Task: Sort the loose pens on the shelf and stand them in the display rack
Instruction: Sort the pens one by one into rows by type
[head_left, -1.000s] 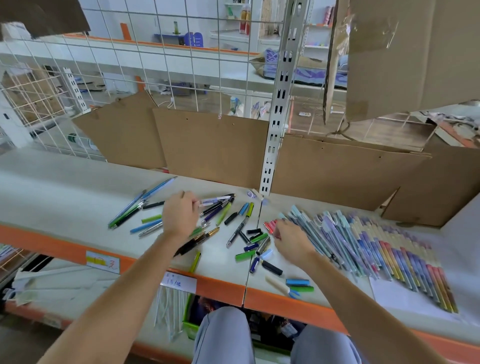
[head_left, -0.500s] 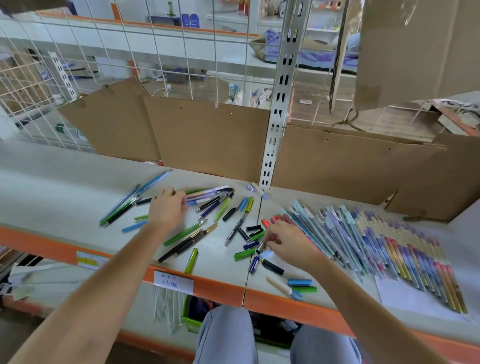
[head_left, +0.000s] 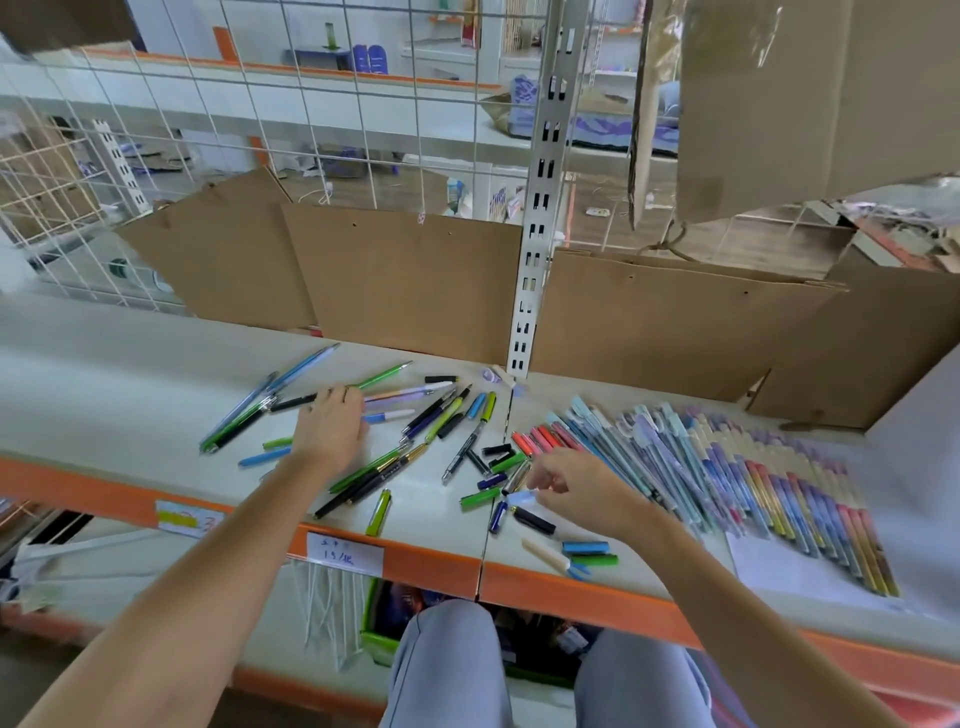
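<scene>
The head camera looks down on a pale shelf with an orange front edge. Loose pens lie scattered across its middle, pointing every way: green, blue, black and lilac barrels, with several short caps among them.

The left hand lies palm down on the far-left part of the scatter, its fingers curled over a black pen and a green pen that stick out on either side; whether it truly grips them I cannot tell.

The right hand hovers low over the near middle of the scatter, fingers bent, its thumb and forefinger pinching a small light-blue cap. Just beside it lie a dark blue pen and a black cap.

To the right, a sorted row of pens lies side by side in a fan, red ones at its left end, then pale blue, then purple-and-yellow ones.

Brown cardboard sheets stand along the far edge of the shelf, with a slotted metal upright between them. No display rack can be made out.
</scene>
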